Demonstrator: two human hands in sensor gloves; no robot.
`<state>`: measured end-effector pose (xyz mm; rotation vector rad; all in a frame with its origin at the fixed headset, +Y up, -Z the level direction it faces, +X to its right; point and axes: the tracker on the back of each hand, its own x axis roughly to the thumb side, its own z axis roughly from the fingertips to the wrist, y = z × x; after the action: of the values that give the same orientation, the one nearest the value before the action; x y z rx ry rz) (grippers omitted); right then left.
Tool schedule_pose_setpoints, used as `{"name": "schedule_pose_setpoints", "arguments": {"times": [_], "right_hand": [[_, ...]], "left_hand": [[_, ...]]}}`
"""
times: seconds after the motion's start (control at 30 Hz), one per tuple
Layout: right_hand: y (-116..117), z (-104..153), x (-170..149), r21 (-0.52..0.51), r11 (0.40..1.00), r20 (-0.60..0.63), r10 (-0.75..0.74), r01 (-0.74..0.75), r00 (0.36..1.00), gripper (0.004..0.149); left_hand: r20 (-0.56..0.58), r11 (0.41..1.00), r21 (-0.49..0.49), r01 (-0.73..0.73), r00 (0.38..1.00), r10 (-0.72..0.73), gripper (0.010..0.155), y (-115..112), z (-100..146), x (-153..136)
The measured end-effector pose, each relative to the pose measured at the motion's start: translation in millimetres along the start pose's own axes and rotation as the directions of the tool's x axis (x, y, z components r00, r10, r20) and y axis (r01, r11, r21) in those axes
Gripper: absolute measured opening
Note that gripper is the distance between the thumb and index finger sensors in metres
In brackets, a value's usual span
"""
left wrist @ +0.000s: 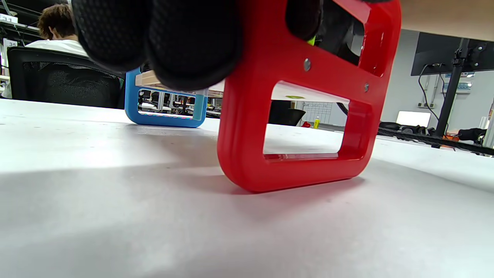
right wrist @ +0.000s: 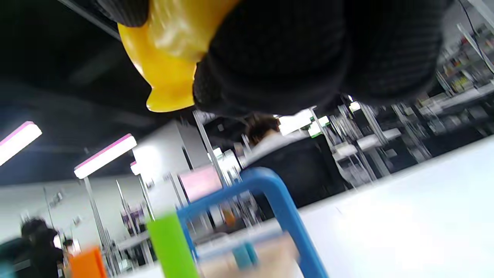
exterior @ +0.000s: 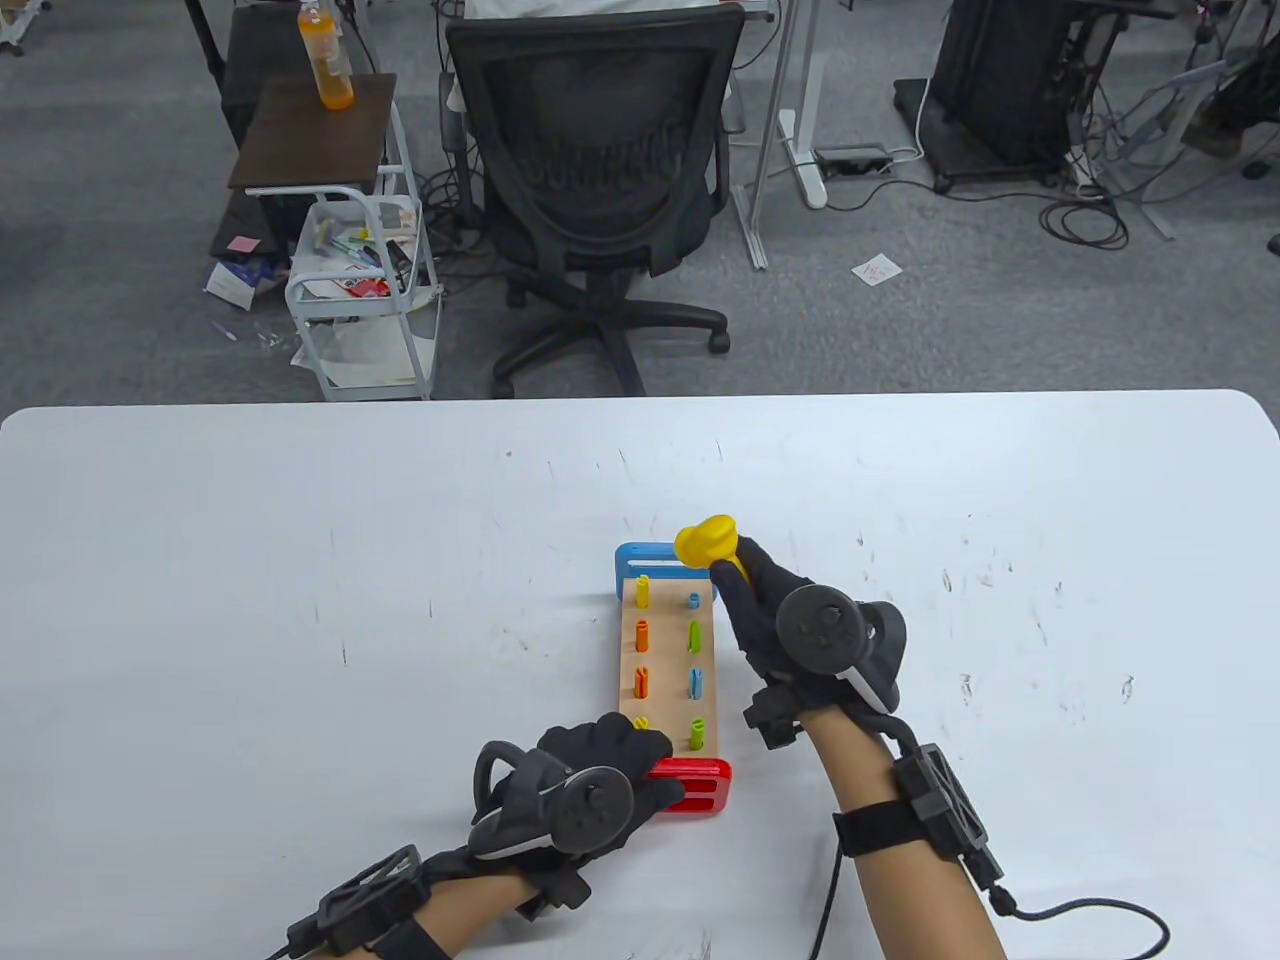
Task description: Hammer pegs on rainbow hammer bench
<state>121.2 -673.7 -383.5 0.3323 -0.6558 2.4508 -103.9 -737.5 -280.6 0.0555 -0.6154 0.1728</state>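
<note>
The hammer bench point(exterior: 667, 665) is a wooden board with a blue far end point(exterior: 645, 560) and a red near end point(exterior: 695, 783). Several coloured pegs stand in two rows, among them a yellow peg point(exterior: 643, 591) and an orange peg point(exterior: 642, 634). My left hand point(exterior: 610, 765) rests on the bench's near left corner; its fingers point(left wrist: 154, 38) lie over the red end point(left wrist: 293, 116). My right hand point(exterior: 775, 610) grips the yellow hammer point(exterior: 708, 541), held above the bench's far right end. The hammer also shows in the right wrist view point(right wrist: 170, 50), above a green peg point(right wrist: 170, 243).
The white table point(exterior: 300, 600) spreads wide on both sides of the bench. Beyond its far edge stand a black office chair point(exterior: 600, 170) and a small cart point(exterior: 360, 290). A cable point(exterior: 1080, 915) trails from my right wrist.
</note>
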Motion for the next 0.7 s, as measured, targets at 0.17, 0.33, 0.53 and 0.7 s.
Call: {"name": "schedule_pose_setpoints", "arguments": {"times": [0.17, 0.33, 0.53, 0.7], "right_hand": [[0.8, 1.0, 1.4, -0.035, 0.999, 0.048, 0.031, -0.029, 0.998, 0.061], [40.4, 6.2, -21.0, 0.226, 0.959, 0.013, 0.174, -0.173, 0.985, 0.061], [14.2, -4.5, -13.7, 0.116, 0.986, -0.040, 0.125, -0.120, 0.991, 0.061], [-23.1, -10.9, -2.7, -0.101, 0.991, -0.009, -0.090, 0.089, 0.996, 0.060]], "left_hand": [[-0.001, 1.000, -0.008, 0.006, 1.000, -0.006, 0.058, 0.4, -0.7, 0.4], [0.014, 0.997, -0.014, 0.072, 0.997, -0.072, 0.057, 1.4, -3.8, 2.9], [0.018, 0.998, -0.028, 0.065, 0.998, -0.064, 0.057, 1.8, -4.5, 2.7], [0.023, 0.997, -0.047, 0.057, 0.998, -0.056, 0.057, 2.7, -5.2, 1.4]]}}
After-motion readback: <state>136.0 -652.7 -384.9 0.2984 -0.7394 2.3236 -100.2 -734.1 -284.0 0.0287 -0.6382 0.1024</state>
